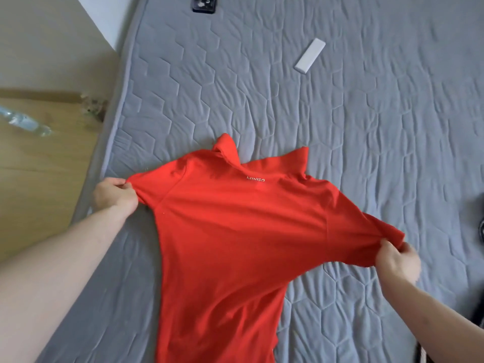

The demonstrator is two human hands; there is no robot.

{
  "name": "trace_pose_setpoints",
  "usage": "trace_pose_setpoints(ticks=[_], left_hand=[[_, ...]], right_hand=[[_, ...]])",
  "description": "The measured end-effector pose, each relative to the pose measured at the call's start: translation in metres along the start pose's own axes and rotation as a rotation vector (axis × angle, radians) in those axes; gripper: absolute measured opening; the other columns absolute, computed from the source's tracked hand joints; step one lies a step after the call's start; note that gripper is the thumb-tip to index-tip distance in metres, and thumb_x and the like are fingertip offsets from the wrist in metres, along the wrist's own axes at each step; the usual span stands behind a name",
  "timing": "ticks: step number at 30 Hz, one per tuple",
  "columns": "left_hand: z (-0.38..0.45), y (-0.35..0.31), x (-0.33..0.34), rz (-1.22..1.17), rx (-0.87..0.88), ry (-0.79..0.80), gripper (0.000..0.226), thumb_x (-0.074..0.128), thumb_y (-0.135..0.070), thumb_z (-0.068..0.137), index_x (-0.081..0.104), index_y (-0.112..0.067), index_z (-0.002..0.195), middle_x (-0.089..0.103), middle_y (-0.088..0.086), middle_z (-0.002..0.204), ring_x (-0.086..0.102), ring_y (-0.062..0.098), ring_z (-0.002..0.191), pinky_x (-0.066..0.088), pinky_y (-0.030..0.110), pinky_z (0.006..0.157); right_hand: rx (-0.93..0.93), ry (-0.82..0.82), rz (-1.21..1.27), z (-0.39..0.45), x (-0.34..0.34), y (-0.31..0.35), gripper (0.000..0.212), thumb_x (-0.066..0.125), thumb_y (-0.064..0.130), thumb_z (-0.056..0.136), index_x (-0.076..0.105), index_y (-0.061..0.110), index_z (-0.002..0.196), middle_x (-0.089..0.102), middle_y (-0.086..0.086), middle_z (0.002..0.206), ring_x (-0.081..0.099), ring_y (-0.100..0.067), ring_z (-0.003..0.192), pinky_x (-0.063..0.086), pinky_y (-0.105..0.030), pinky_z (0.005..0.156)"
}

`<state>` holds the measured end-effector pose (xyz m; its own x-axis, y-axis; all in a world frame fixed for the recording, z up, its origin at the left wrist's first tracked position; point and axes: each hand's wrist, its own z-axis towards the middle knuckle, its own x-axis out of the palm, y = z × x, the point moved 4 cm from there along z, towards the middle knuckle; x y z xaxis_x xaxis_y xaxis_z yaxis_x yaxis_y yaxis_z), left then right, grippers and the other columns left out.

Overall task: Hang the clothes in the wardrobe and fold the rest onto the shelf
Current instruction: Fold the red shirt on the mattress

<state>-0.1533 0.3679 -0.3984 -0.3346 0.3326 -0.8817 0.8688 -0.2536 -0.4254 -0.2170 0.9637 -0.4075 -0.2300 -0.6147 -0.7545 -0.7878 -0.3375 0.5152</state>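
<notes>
Red MINISO polo shirt (pixel 230 231) lies back-up on grey quilted mattress (pixel 366 127). Left hand (pixel 115 196) pinches one sleeve end; right hand (pixel 398 260) pinches the other. White remote (pixel 310 55) lies well apart.

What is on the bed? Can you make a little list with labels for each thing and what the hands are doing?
shirt: red shirt, spread back-up on the grey mattress
left hand: grip pinches one sleeve end
right hand: grip pinches the other sleeve end
white bar: lies on the mattress beyond the shirt
phone: dark, at the far edge
bottle: clear, on the wooden surface beside the mattress
</notes>
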Motion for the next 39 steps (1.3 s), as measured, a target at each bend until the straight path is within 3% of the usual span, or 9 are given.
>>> trace_pose_setpoints(ticks=[8, 14, 18, 23, 27, 29, 33, 37, 39], left_hand=[[-0.119, 0.028, 0.008, 0.181, 0.516, 0.214, 0.036, 0.078, -0.007, 0.075, 0.061, -0.015, 0.106, 0.061, 0.011, 0.107, 0.062, 0.037, 0.099, 0.052, 0.048, 0.083], [-0.319, 0.089, 0.026, 0.325, 0.908, 0.702, 0.027, 0.069, -0.041, 0.063, 0.056, -0.036, 0.087, 0.048, -0.018, 0.093, 0.057, 0.007, 0.08, 0.053, 0.031, 0.067], [-0.405, 0.104, 0.055, 0.511, 1.032, 0.952, 0.06, 0.075, -0.057, 0.032, 0.066, -0.036, 0.088, 0.058, -0.015, 0.091, 0.062, 0.01, 0.073, 0.051, 0.023, 0.057], [-0.426, 0.094, 0.088, 0.693, 0.887, 0.951, 0.089, 0.093, -0.054, 0.014, 0.077, -0.031, 0.098, 0.067, -0.009, 0.084, 0.065, 0.015, 0.069, 0.055, 0.03, 0.056], [-0.412, 0.079, 0.097, 0.701, 0.884, 0.774, 0.031, 0.091, -0.03, 0.046, 0.074, -0.029, 0.072, 0.062, -0.009, 0.063, 0.062, 0.012, 0.057, 0.052, 0.026, 0.051], [-0.409, 0.074, 0.097, 0.663, 0.873, 0.817, 0.027, 0.093, -0.029, 0.047, 0.071, -0.028, 0.062, 0.062, -0.01, 0.058, 0.063, 0.01, 0.056, 0.05, 0.023, 0.05], [-0.403, 0.077, 0.081, 0.464, 0.796, 0.925, 0.012, 0.062, -0.02, 0.093, 0.061, -0.027, 0.102, 0.065, -0.007, 0.106, 0.056, 0.016, 0.105, 0.048, 0.034, 0.087], [-0.4, 0.092, 0.055, 0.219, 0.631, 0.943, 0.021, 0.054, -0.018, 0.096, 0.05, -0.031, 0.112, 0.056, -0.012, 0.112, 0.05, 0.011, 0.109, 0.039, 0.027, 0.091], [-0.397, 0.099, 0.042, 0.163, 0.537, 0.931, 0.032, 0.054, -0.014, 0.094, 0.05, -0.033, 0.12, 0.051, -0.015, 0.11, 0.051, 0.007, 0.106, 0.039, 0.022, 0.092]], right_hand=[[0.097, 0.279, -0.076, -0.038, 0.032, -0.028, 0.078, 0.079, 0.032, 0.085, 0.039, 0.002, 0.144, 0.065, -0.021, 0.126, 0.064, -0.032, 0.112, 0.047, -0.045, 0.105], [0.147, 0.628, -0.166, -0.105, 0.054, -0.088, 0.061, 0.076, 0.032, 0.089, 0.049, 0.007, 0.137, 0.072, -0.009, 0.11, 0.066, -0.025, 0.092, 0.055, -0.05, 0.097], [0.174, 0.521, -0.049, -0.095, 0.052, -0.091, 0.063, 0.075, 0.039, 0.089, 0.047, 0.008, 0.136, 0.071, -0.014, 0.103, 0.068, -0.029, 0.084, 0.059, -0.048, 0.085], [0.138, 0.407, 0.121, -0.053, 0.045, -0.061, 0.049, 0.081, 0.049, 0.081, 0.051, 0.014, 0.098, 0.057, -0.014, 0.084, 0.058, -0.026, 0.072, 0.054, -0.047, 0.079], [0.263, 0.432, 0.273, -0.033, 0.043, -0.042, 0.047, 0.084, 0.051, 0.078, 0.055, 0.018, 0.095, 0.064, -0.004, 0.082, 0.061, -0.016, 0.064, 0.054, -0.029, 0.064], [0.305, 0.468, 0.317, -0.028, 0.046, -0.037, 0.049, 0.085, 0.047, 0.078, 0.056, 0.021, 0.109, 0.066, -0.002, 0.086, 0.059, -0.013, 0.064, 0.052, -0.025, 0.064], [0.321, 0.518, 0.305, -0.027, 0.046, -0.021, 0.024, 0.077, 0.023, 0.089, 0.059, 0.02, 0.104, 0.057, 0.0, 0.073, 0.047, -0.008, 0.056, 0.042, -0.015, 0.041], [0.16, 0.514, 0.205, -0.036, 0.042, 0.012, 0.013, 0.076, 0.022, 0.088, 0.065, 0.02, 0.094, 0.066, -0.003, 0.1, 0.064, -0.017, 0.084, 0.058, -0.032, 0.082], [0.058, 0.503, 0.212, -0.047, 0.041, 0.038, 0.012, 0.076, 0.023, 0.084, 0.068, 0.019, 0.091, 0.068, -0.001, 0.083, 0.065, -0.019, 0.074, 0.059, -0.036, 0.075]])
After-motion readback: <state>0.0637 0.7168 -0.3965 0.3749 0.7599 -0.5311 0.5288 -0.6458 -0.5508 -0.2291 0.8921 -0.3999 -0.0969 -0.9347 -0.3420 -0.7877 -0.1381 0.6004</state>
